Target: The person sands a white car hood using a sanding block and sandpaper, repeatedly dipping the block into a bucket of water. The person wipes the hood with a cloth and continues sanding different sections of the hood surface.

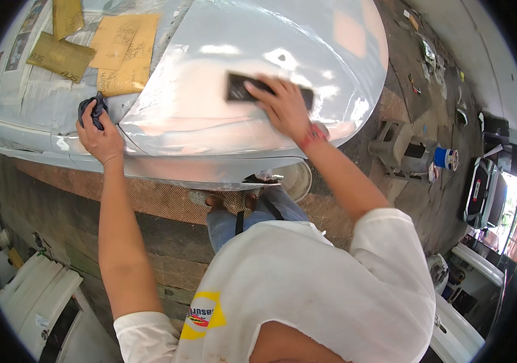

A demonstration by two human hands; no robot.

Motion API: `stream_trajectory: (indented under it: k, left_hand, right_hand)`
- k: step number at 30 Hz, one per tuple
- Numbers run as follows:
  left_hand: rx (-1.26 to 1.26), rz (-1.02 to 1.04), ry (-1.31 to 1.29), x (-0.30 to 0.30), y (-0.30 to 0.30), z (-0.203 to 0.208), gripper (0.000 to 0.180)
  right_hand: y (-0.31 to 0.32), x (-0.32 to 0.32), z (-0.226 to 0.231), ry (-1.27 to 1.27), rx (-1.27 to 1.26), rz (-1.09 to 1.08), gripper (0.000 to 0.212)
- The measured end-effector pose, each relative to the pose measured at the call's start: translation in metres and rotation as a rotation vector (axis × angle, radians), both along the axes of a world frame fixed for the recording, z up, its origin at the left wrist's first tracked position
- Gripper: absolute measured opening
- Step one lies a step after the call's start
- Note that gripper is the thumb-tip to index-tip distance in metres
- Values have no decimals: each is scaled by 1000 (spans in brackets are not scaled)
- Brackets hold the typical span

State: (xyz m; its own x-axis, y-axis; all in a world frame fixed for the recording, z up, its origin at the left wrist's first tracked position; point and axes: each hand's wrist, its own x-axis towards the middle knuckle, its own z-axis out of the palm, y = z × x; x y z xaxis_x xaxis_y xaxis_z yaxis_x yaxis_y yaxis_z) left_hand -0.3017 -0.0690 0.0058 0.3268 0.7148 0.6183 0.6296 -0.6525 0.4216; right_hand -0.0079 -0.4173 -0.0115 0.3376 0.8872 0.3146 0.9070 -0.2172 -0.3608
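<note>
My right hand grips a black sanding block, its fingers over the top. The block lies flat on the wet, glossy car hood, which is pale grey with whitish and pinkish patches. Farther left, my left hand is closed on a crumpled dark cloth at the near edge of the car, beside the base of the windscreen. Several tan sandpaper sheets and darker folded pieces rest on the newspaper-covered glass just beyond the left hand.
A grey plastic stool stands on the floor to the right, beside a blue and white tub. Below the fender, a round pale basin sits near my feet. White car panels are at the lower left; another car is far right.
</note>
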Motion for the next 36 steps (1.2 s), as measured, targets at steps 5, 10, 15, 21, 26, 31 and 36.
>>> stream_trajectory:
  k: [5, 10, 15, 21, 26, 31, 36]
  left_hand:
    - [-8, 39, 54, -9, 0, -1, 31]
    - [-21, 20, 20, -4, -4, 0, 33]
    - [20, 11, 2, 0, -2, -2, 32]
    - [-27, 35, -15, -7, 1, -5, 35]
    - [-28, 52, -14, -2, -5, 1, 36]
    - [-10, 33, -29, -12, -2, 2, 38]
    - [-12, -37, -72, -14, -1, 0, 40]
  right_hand:
    - [-9, 34, 1, -14, -44, 86, 54]
    - [-117, 81, -19, 12, -188, 25, 58]
    - [37, 81, 11, -19, 16, -20, 54]
    - [46, 7, 5, -16, -7, 33, 55]
    - [97, 16, 14, -60, 57, -157, 56]
    - [83, -19, 16, -18, 21, -30, 58]
    - [52, -41, 44, 39, -126, 91, 58]
